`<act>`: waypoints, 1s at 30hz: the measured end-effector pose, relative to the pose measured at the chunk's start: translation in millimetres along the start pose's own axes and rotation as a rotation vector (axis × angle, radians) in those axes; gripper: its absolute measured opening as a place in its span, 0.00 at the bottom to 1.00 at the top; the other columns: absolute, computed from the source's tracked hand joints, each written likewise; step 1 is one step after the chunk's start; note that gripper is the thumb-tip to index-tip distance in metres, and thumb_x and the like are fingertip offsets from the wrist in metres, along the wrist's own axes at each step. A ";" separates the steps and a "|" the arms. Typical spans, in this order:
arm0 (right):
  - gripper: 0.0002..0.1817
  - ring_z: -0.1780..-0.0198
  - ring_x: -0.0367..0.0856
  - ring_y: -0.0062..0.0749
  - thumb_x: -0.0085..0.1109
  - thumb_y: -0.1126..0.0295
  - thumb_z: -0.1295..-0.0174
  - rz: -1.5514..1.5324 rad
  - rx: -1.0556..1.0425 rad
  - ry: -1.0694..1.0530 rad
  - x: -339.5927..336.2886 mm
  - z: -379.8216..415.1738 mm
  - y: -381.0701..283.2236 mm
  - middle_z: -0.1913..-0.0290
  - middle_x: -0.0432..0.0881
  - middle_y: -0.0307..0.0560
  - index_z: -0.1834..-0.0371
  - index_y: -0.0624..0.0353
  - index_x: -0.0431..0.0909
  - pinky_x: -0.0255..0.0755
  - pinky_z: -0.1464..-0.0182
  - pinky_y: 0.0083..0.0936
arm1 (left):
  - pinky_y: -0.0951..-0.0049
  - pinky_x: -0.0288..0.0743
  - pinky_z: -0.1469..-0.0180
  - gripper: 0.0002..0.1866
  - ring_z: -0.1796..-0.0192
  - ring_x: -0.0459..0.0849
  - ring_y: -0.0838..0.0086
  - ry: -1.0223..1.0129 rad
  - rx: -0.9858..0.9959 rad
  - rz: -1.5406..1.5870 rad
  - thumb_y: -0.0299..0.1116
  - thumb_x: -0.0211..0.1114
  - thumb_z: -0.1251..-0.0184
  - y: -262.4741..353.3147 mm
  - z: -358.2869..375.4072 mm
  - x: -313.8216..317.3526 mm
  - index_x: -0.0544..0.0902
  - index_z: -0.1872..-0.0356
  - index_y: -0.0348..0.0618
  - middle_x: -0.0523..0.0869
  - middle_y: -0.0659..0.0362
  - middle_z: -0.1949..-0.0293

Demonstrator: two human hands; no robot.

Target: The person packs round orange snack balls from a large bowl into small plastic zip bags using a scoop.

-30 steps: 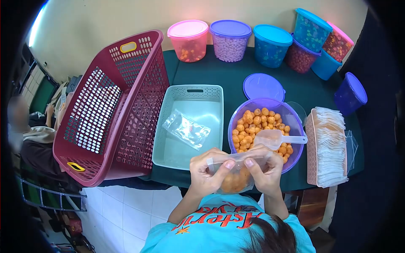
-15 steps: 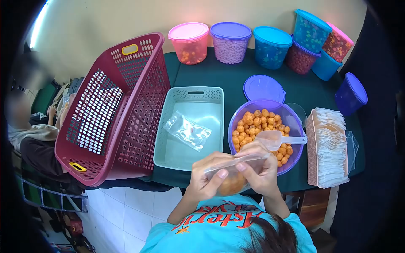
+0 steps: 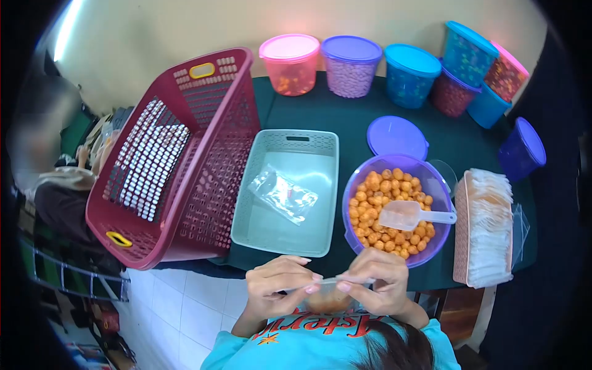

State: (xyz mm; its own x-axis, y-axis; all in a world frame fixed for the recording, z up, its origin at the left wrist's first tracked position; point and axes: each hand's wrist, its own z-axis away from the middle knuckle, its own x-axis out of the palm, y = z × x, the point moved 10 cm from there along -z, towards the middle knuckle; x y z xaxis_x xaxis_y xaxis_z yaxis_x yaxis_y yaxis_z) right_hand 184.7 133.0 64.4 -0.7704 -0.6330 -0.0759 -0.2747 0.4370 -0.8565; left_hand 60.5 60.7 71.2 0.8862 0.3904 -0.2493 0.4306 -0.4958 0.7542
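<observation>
My left hand (image 3: pixel 280 287) pinches the left part of the top edge of a clear plastic bag (image 3: pixel 330 301). On the right part of that same edge my right hand (image 3: pixel 377 280) is closed, thumb and fingers pressed together. Orange-brown snack balls show dimly in the bag, which hangs in front of my chest. Just beyond my right hand stands a purple tub (image 3: pixel 439 243) of round orange snack balls (image 3: pixel 376 194). A translucent scoop (image 3: pixel 407 216) rests on the balls, its handle over the tub's right rim.
Left of the tub, a pale green tray (image 3: pixel 277 237) holds a flat clear packet (image 3: pixel 283 194). A maroon laundry basket (image 3: pixel 197 185) lies tipped at the left. A pink basket of bags (image 3: pixel 484 228) stands right; a purple lid (image 3: pixel 398 137) and several lidded tubs (image 3: pixel 351 65) sit behind. Another person sits far left.
Both hands and the bag have come lower and closer to my body. The bag's top edge is now stretched straighter between my fingers. The view has shifted slightly.
</observation>
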 end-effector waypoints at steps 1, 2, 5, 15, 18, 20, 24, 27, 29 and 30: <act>0.04 0.78 0.75 0.23 0.64 0.80 0.58 -0.003 -0.016 -0.013 1.2 -0.2 -2.9 0.79 0.77 0.43 0.77 0.62 0.80 0.66 0.78 0.15 | 0.71 0.76 0.65 0.05 0.73 0.82 0.71 -0.026 0.020 -0.015 0.21 0.67 0.58 3.6 1.9 -1.5 0.82 0.76 0.38 0.83 0.57 0.75; 0.04 0.78 0.75 0.23 0.64 0.80 0.58 -0.016 -0.020 -0.037 3.7 -0.2 -3.7 0.79 0.77 0.43 0.77 0.62 0.80 0.66 0.78 0.15 | 0.71 0.75 0.66 0.05 0.73 0.82 0.71 -0.052 0.038 -0.029 0.22 0.67 0.58 7.2 4.5 -3.1 0.82 0.76 0.39 0.83 0.57 0.74; 0.04 0.78 0.75 0.24 0.64 0.80 0.58 -0.068 -0.006 -0.097 10.9 -1.3 -1.6 0.79 0.77 0.44 0.77 0.63 0.80 0.67 0.77 0.16 | 0.77 0.71 0.72 0.07 0.74 0.81 0.73 -0.111 -0.018 -0.109 0.23 0.67 0.58 12.2 12.7 -17.8 0.83 0.74 0.40 0.84 0.58 0.73; 0.15 0.57 0.75 0.31 0.54 0.74 0.48 -0.005 0.117 -0.140 -24.5 -16.3 -8.6 0.61 0.77 0.49 0.56 0.67 0.73 0.66 0.52 0.25 | 0.88 0.61 0.78 0.17 0.78 0.68 0.87 1.206 0.184 -0.582 0.36 0.47 0.33 102.1 81.2 -216.1 0.73 0.51 0.33 0.80 0.54 0.59; 0.15 0.56 0.75 0.35 0.55 0.74 0.48 0.006 0.121 -0.246 -33.6 2.1 -10.3 0.61 0.77 0.50 0.56 0.65 0.73 0.66 0.52 0.26 | 0.86 0.68 0.70 0.18 0.73 0.73 0.84 1.149 0.149 -0.725 0.36 0.46 0.32 102.0 46.4 -214.1 0.73 0.50 0.33 0.78 0.54 0.53; 0.14 0.56 0.75 0.35 0.56 0.73 0.48 0.038 0.159 -0.188 -49.5 14.2 -8.1 0.61 0.77 0.49 0.56 0.64 0.74 0.66 0.52 0.26 | 0.86 0.70 0.67 0.17 0.71 0.75 0.84 0.885 -0.152 -0.768 0.36 0.47 0.33 55.3 20.1 -219.4 0.74 0.50 0.37 0.79 0.59 0.54; 0.14 0.59 0.77 0.35 0.55 0.74 0.47 0.166 0.143 0.020 -96.6 42.2 -11.7 0.63 0.78 0.50 0.57 0.66 0.73 0.68 0.55 0.26 | 0.88 0.66 0.76 0.17 0.76 0.72 0.87 0.663 -0.306 -0.698 0.35 0.50 0.34 -12.3 12.4 -231.6 0.72 0.47 0.37 0.81 0.60 0.58; 0.11 0.63 0.78 0.31 0.54 0.74 0.47 0.278 0.197 0.182 -136.4 65.0 -12.1 0.66 0.78 0.49 0.60 0.65 0.75 0.69 0.58 0.23 | 0.89 0.62 0.77 0.22 0.75 0.69 0.88 0.648 -0.080 -0.789 0.31 0.51 0.36 28.0 -11.0 -193.3 0.64 0.41 0.39 0.75 0.58 0.50; 0.09 0.64 0.78 0.27 0.53 0.75 0.46 0.462 0.260 0.353 -175.0 79.1 -12.0 0.68 0.77 0.46 0.63 0.65 0.76 0.69 0.59 0.20 | 0.83 0.55 0.83 0.27 0.82 0.60 0.83 0.748 0.080 -0.806 0.32 0.63 0.44 78.4 -25.2 -144.2 0.65 0.44 0.32 0.79 0.54 0.56; 0.08 0.65 0.77 0.27 0.54 0.75 0.47 0.535 0.240 0.485 -201.8 87.9 -7.8 0.68 0.78 0.46 0.64 0.65 0.76 0.69 0.60 0.21 | 0.70 0.70 0.56 0.25 0.56 0.75 0.66 0.759 0.182 -0.699 0.33 0.61 0.43 81.4 -27.4 -131.4 0.67 0.45 0.33 0.76 0.48 0.55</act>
State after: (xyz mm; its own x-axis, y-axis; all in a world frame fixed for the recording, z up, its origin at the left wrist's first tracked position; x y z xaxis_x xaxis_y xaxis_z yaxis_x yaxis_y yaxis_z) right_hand 392.9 201.2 41.6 -0.9451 0.0020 -0.3268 0.2975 0.4195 -0.8576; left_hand -25.5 -9.7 182.0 0.1174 0.9880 -0.1004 0.8804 -0.0568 0.4709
